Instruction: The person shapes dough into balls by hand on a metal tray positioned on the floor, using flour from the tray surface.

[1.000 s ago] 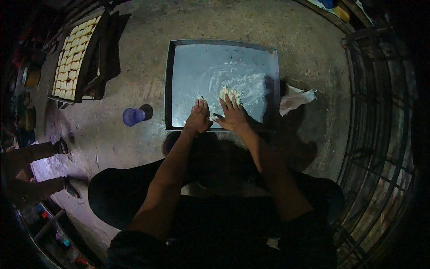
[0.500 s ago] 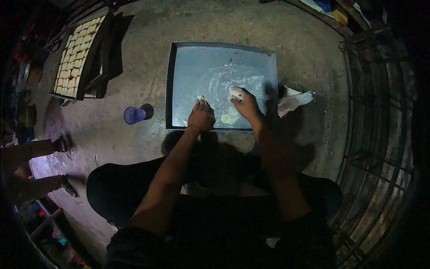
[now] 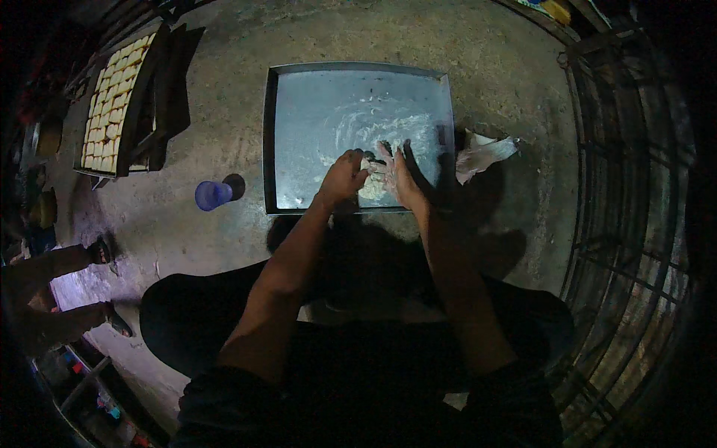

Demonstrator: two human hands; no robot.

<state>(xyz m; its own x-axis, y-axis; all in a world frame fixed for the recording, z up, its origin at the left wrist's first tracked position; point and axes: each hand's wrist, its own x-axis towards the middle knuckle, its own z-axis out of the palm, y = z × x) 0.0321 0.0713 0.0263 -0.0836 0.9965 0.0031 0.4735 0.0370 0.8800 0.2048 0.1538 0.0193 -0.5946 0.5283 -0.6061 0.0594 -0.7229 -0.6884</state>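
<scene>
A pale, floury mass of dough lies between my hands near the front edge of a shallow metal tray. My left hand is on its left side, fingers curled against the dough. My right hand is raised on edge to the right of it, fingers stretched and spread, with white dough clinging to the palm side. Flour is smeared in curved streaks over the middle of the tray. Just where my left fingertips meet the dough is partly hidden.
A purple plastic cup is on the floor left of the tray. Right of it lies a crumpled whitish bag. Far left, a tray of pale dough pieces rests on a stand. Another person's feet show at left; metal bars line the right.
My right hand, earlier closed round a white lump, has opened and come lower. My left hand has moved right, toward it and the dough. The whole view has shifted slightly.
</scene>
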